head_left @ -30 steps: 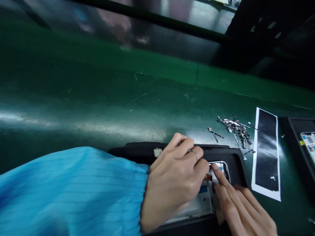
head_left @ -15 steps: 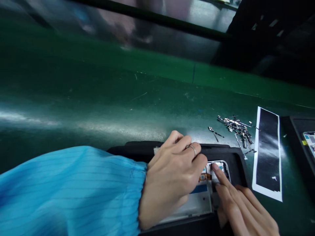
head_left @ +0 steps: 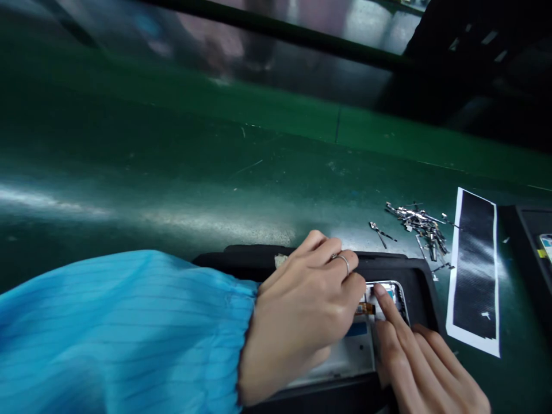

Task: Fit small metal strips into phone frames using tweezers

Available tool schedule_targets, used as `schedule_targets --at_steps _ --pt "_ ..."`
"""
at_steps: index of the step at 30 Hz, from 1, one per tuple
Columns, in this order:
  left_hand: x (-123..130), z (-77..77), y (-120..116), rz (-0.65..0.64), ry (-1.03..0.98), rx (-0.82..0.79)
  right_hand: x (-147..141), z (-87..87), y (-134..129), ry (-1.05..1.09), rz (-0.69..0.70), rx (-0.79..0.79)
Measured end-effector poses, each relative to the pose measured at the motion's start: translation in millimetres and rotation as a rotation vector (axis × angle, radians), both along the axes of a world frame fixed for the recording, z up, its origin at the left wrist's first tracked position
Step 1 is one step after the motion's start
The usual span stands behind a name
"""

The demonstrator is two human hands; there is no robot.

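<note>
Fingers [head_left: 321, 253] of left hand [head_left: 297, 316] curl and right hand's [head_left: 425, 362] index [head_left: 391, 310] extends over a phone-like frame [head_left: 351, 356], grips unclear.

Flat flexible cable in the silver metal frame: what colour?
Flat flexible cable: orange-brown where visible, in the head view.

No text, brand or number is legible. The orange flex cable [head_left: 369, 309] in the silver device frame [head_left: 351, 356] bears a small printed patch, partly hidden by the left hand [head_left: 302, 313] and too small to read. Pale patches [head_left: 489, 37] on the dark object [head_left: 457, 75] at upper right are blurred; whether they are labels cannot be determined.
</note>
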State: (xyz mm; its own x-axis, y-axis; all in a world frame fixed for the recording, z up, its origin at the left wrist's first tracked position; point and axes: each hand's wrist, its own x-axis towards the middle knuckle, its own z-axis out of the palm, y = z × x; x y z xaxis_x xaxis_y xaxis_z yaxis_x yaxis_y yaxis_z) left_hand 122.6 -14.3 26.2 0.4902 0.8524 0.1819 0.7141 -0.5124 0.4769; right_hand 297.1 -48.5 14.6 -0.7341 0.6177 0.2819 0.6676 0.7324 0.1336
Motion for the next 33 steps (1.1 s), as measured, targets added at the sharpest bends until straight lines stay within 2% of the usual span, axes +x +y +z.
schedule_targets --at_steps 4,9,13,20,24,33 --pt "-4.7 2.2 -1.4 0.007 -0.002 -0.050 -1.5 -0.5 1.0 0.050 -0.023 0.011" --pt "-3.9 0.4 0.2 0.037 0.021 -0.006 -4.4 -1.1 1.7 0.096 -0.025 0.000" --pt "-5.2 1.1 2.2 0.015 0.059 -0.038 -4.6 -3.8 2.1 0.138 -0.041 0.031" --pt "-1.9 15.7 23.4 -0.098 0.232 -0.310 -3.6 -7.0 1.7 0.153 -0.068 0.034" --pt "2.7 24.3 35.2 -0.120 0.291 -0.468 -3.2 -8.1 2.0 0.163 -0.078 0.058" --pt "0.4 21.1 34.5 -0.118 0.235 -0.444 -7.9 -0.4 2.6 0.046 0.035 0.001"
